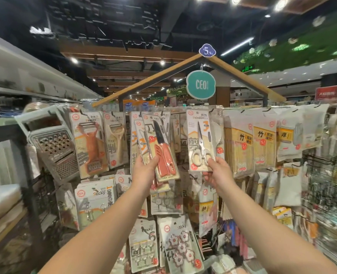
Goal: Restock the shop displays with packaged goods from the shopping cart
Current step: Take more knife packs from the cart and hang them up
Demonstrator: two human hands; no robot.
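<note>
The scissors pack [201,140] hangs at about one o'clock from the centre of the view, its top at the upper rail [242,107] and its lower edge pinched by the fingers [210,161] of the right hand [218,176]. Whether its hole is already seated on a hook cannot be told. At about eleven o'clock the knife pack [160,147], orange-handled with a dark blade, tilts in front of other knife cards; the left hand [144,171] grips it low, thumb across the card face and the other fingers behind, apparently with a second card beneath.

Outward at nine to ten o'clock hang two peeler packs [88,143] and a box grater [55,151]. At three o'clock are bamboo skewer packs [238,147]. Below, at six o'clock, sticky-hook cards [180,248] fill the lower rows. Overhead at twelve o'clock a teal round sign [200,85] hangs under the wooden roof frame [153,76].

The display looks well stocked, so the job seems well along here. Both packs are in hand, so at least these two appear unfinished. The shopping cart is not in view, so what is left cannot be judged.
</note>
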